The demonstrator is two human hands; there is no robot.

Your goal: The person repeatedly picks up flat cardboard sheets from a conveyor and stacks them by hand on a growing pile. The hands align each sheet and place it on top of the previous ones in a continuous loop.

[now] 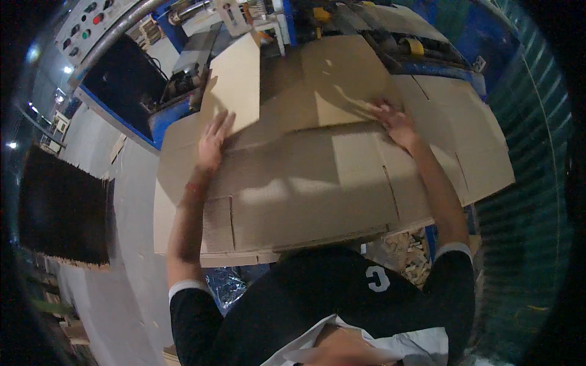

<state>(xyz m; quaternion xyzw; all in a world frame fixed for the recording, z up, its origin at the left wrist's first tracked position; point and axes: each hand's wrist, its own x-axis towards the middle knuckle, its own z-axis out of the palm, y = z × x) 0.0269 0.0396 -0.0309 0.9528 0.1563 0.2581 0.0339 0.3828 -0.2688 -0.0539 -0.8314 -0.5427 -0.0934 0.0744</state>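
Seems to be at a steadying and aligning step, over a slotted cardboard sheet [293, 210] just in front of a blue machine [162, 122]. Touches the lower part of a raised pale flap [238, 79] with left hand [215, 137], fingers extended; cannot tell whether gripping. Lays right hand [395, 125], fingers spread and unclosed, on the right edge of a tan upper panel [348, 67], above the slotted cardboard sheet. Probably calls next for even contact on both sides, keeping fingers clear of the yellow roller [412, 47].
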